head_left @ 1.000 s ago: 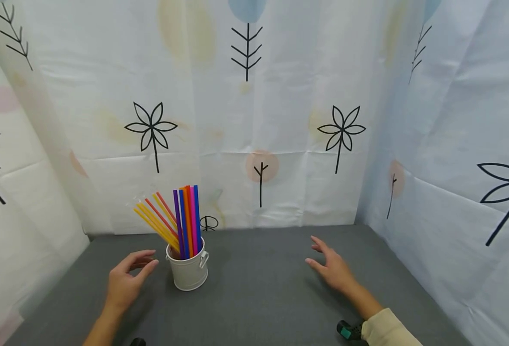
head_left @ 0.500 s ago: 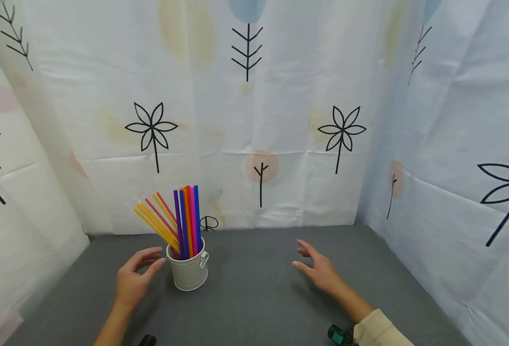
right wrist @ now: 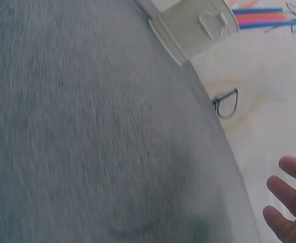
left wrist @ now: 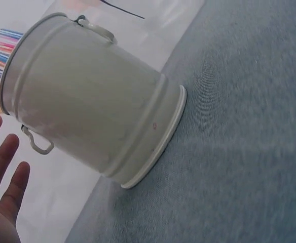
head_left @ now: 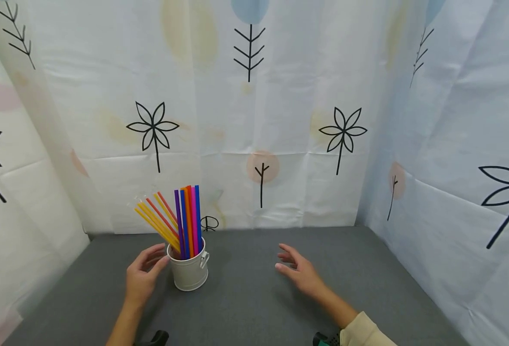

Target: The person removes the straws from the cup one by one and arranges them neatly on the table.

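Low left in the head view, white metal pail (head_left: 189,276) of multicoloured straws (head_left: 189,221), upright on grey worktop (head_left: 241,307); just right of left hand (head_left: 142,276), well left of right hand (head_left: 302,274); both grips released.

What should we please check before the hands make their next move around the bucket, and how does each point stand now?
1. Bucket upright on the table: ok, its base sits flat.
2. Straws contained: ok, those in view stand or lean in the bucket, the yellow and red ones tilting left.
3. Left hand free: ok, it holds nothing, fingers relaxed.
4. Left hand touching the bucket: cannot tell; in the head view the thumb tip meets the rim's outline, but contact is unclear.
5. Right hand at the bucket: not ok, it is apart from it, off to the right, holding nothing.
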A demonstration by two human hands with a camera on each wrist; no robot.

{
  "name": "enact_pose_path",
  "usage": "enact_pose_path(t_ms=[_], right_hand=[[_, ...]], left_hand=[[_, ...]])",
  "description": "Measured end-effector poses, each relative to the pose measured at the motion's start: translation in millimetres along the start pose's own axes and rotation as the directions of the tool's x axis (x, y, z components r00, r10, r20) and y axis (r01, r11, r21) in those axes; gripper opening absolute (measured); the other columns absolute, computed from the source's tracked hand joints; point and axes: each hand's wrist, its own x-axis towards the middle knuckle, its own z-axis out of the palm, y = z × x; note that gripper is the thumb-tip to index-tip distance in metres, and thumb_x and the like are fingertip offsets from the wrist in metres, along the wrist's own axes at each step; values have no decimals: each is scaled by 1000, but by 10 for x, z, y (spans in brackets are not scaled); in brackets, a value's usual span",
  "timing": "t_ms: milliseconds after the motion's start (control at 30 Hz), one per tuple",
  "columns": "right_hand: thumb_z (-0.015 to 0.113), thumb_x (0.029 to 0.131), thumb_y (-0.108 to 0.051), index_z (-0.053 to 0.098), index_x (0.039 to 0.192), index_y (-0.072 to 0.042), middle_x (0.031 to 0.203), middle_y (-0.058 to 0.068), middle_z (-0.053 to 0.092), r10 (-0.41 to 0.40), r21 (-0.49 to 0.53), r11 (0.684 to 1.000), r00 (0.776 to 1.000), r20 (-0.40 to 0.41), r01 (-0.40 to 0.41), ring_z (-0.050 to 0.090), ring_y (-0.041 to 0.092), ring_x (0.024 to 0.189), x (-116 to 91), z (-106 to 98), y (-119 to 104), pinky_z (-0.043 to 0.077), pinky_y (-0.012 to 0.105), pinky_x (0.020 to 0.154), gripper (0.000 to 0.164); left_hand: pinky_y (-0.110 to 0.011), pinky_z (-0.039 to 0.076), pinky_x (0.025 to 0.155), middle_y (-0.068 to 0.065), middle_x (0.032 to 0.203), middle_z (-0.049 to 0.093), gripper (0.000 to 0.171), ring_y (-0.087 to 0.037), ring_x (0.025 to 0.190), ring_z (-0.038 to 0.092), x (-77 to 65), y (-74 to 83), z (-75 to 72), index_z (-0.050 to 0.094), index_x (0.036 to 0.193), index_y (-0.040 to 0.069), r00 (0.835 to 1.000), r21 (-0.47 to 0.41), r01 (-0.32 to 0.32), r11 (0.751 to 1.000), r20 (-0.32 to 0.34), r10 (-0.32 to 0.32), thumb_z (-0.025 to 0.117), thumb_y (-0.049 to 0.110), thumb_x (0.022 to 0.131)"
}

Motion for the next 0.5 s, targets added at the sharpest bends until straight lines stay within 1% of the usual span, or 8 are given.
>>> enact_pose_path(t_ms=[133,233,300,367,400,433,500], right_hand=[[65,94,-13,45,141,-3,127,19,60,-67,52,996,998,-22,68,57,37,117,7,133,-57,43,57,96,53],[65,93,-9,46,139,-1,124,20,62,-115,88,989,991,-63,121,59,37,114,15,243,-98,47,54,93,50],[64,94,-8,48,138,-1,122,19,63,-139,105,983,986,-90,148,60,36,111,28,319,-127,50,49,92,47],[64,94,-9,50,136,-3,120,16,65,-153,121,979,982,-111,166,62,34,109,46,387,-164,52,42,90,45],[64,94,-8,50,136,-2,119,17,65,-143,139,978,983,-116,158,62,35,109,46,409,-233,52,39,90,44],[64,94,-7,51,135,-1,119,17,65,-132,161,975,983,-125,151,61,36,109,47,431,-294,52,37,90,44],[64,93,-5,52,135,-2,119,16,65,-112,195,971,984,-140,139,61,35,110,68,491,-325,52,32,90,43]], left_hand=[[-15,48,86,-21,115,64,33,-8,103,60,-2,-18,10,63,119,-6,1000,-30,-9,1000,5,9,69,-6,86],[-13,47,87,-21,118,63,37,-6,105,59,-7,0,26,62,121,-5,1000,-40,-8,999,14,9,70,-7,85],[-12,45,88,-21,120,62,39,-7,107,58,-14,16,41,61,122,-6,1000,-46,2,999,19,-1,70,-9,84],[-10,43,88,-23,121,61,40,-7,108,57,-35,99,55,60,122,-7,1000,-27,10,1000,28,-10,70,-10,83],[-10,43,88,-23,122,60,41,-7,108,56,-45,91,61,60,123,-7,999,-33,4,999,32,-3,70,-10,83],[-9,42,88,-23,123,60,42,-8,109,56,-58,139,69,59,123,-8,999,-24,9,1000,36,-8,71,-10,82],[-10,42,88,-25,124,58,45,-11,111,55,-87,235,77,58,123,-9,999,-9,23,1000,47,-22,71,-12,81]])
